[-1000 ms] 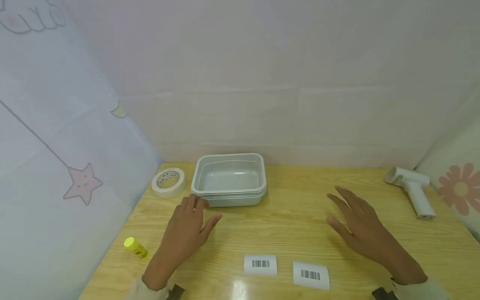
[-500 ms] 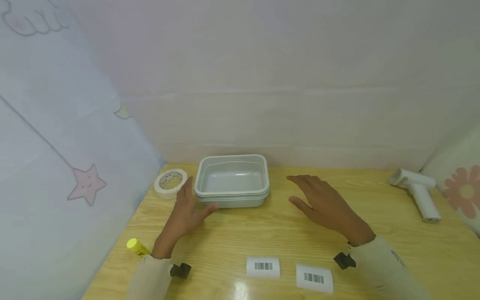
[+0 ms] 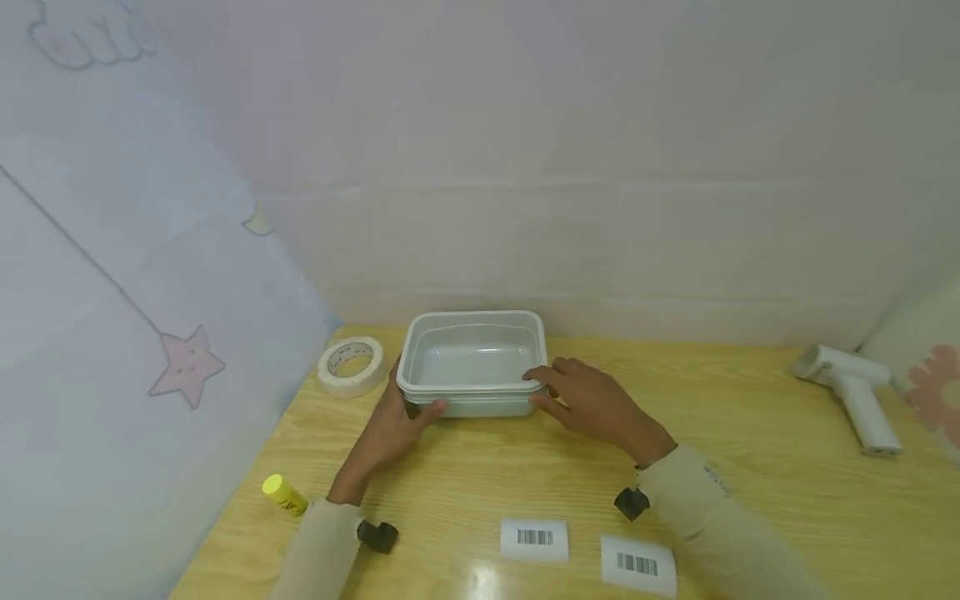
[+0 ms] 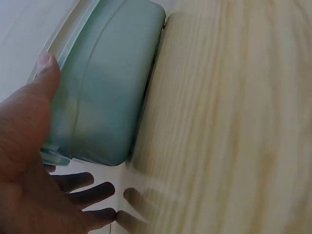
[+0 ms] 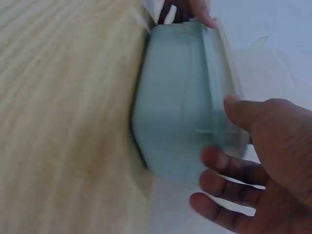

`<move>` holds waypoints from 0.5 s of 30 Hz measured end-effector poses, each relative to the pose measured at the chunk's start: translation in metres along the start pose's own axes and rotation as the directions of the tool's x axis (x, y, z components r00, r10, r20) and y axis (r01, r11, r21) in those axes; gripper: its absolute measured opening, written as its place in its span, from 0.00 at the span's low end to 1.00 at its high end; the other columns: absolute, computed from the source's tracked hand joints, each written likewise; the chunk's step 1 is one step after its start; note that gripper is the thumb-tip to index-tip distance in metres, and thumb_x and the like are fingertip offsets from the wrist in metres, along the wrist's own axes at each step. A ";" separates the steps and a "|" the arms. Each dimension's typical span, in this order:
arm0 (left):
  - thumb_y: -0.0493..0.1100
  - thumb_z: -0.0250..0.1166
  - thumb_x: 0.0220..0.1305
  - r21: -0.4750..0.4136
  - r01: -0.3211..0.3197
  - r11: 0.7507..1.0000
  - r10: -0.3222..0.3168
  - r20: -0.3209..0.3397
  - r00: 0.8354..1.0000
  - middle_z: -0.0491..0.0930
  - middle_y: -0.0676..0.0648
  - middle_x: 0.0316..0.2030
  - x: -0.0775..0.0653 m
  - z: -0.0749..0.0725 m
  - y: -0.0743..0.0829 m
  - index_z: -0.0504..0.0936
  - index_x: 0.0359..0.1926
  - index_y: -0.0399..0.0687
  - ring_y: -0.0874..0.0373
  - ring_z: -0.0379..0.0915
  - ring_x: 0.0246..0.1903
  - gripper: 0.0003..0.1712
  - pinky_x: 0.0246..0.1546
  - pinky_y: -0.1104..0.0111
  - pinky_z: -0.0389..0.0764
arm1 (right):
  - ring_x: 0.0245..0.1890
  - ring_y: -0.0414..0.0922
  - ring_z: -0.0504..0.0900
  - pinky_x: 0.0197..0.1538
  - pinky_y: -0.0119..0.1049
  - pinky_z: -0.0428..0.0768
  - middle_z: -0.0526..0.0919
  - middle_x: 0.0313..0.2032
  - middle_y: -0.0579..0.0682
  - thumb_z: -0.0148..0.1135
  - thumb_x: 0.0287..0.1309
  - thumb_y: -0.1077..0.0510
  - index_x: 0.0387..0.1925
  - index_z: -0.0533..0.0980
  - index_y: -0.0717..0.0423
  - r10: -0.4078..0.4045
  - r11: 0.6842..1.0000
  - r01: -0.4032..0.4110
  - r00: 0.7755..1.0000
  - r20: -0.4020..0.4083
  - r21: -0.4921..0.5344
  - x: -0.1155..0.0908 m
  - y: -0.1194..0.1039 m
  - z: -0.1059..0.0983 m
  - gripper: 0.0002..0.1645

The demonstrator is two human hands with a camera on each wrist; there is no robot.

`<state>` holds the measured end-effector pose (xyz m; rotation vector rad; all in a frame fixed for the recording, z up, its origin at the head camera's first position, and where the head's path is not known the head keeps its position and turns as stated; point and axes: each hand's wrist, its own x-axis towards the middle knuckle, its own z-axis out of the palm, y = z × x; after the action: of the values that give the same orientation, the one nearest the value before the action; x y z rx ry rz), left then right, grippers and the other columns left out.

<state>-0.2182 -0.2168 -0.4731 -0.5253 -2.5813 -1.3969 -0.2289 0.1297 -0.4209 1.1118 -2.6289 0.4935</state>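
Note:
A pale green plastic tub (image 3: 472, 407), with a light rim and stacked edges below it, stands on the wooden table near the back wall. My left hand (image 3: 392, 427) is at its front left corner; in the left wrist view the thumb (image 4: 46, 73) lies along the rim while the other fingers stretch past the tub's side, spread apart. At the front right corner is my right hand (image 3: 588, 402). Its thumb and index finger overlap the tub's rim in the head view. In the right wrist view its fingers (image 5: 226, 187) are loosely bent beside the tub wall.
Left of the tub lies a roll of white tape (image 3: 350, 367), and nearer me a yellow glue stick (image 3: 285, 494). Two barcode labels (image 3: 534, 540) lie at the front. A white gun-shaped handheld device (image 3: 855, 396) rests at the far right. Printed sheets form the walls.
My right hand has moved left across the table to the tub's right corner. My left hand has shifted from the front edge to around the tub's left side. The tub stays on the table.

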 end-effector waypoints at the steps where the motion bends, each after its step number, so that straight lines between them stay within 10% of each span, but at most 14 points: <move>1: 0.55 0.70 0.65 0.013 0.024 1.000 -0.024 -0.009 1.000 0.59 0.42 0.72 -0.001 0.001 0.001 0.35 0.81 0.57 0.44 0.57 0.71 0.60 0.70 0.42 0.53 | 0.31 0.37 0.72 0.32 0.32 0.73 0.75 0.34 0.42 0.61 0.70 0.46 0.58 0.77 0.47 -0.005 1.000 0.005 1.000 -0.014 0.003 0.000 0.000 0.004 0.20; 15: 0.60 0.63 0.70 0.066 0.102 0.993 -0.101 -0.011 0.995 0.64 0.39 0.71 -0.005 0.002 0.005 0.37 0.81 0.58 0.38 0.59 0.70 0.53 0.66 0.40 0.62 | 0.25 0.37 0.65 0.28 0.30 0.69 0.70 0.30 0.43 0.64 0.68 0.54 0.45 0.76 0.51 -0.051 0.997 0.063 0.971 -0.234 0.041 0.008 0.000 0.025 0.08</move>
<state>-0.2115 -0.2140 -0.4718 -0.3832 -2.6722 -1.3345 -0.2365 0.1144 -0.4412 1.0691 -2.3885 0.6370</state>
